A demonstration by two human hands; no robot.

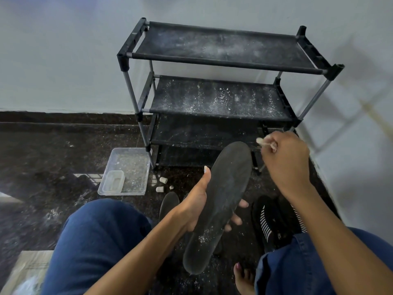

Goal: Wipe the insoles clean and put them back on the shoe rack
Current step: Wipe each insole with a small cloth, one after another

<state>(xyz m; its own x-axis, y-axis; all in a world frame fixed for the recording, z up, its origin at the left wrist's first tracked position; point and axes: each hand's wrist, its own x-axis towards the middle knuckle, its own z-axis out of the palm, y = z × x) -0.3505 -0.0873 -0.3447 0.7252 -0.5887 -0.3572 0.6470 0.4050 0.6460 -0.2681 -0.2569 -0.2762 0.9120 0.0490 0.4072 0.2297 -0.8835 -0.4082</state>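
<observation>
Left hand [194, 206] holds dusty insole [221, 207] before shoe rack [214, 99].

One dark grey insole [221, 201], dusted with white specks near the heel, is held tilted before the shoe rack [221, 81]. A second insole [169, 204] is seen flat on the floor, nearer than the rack. The black rack's shelves are speckled white.
</observation>
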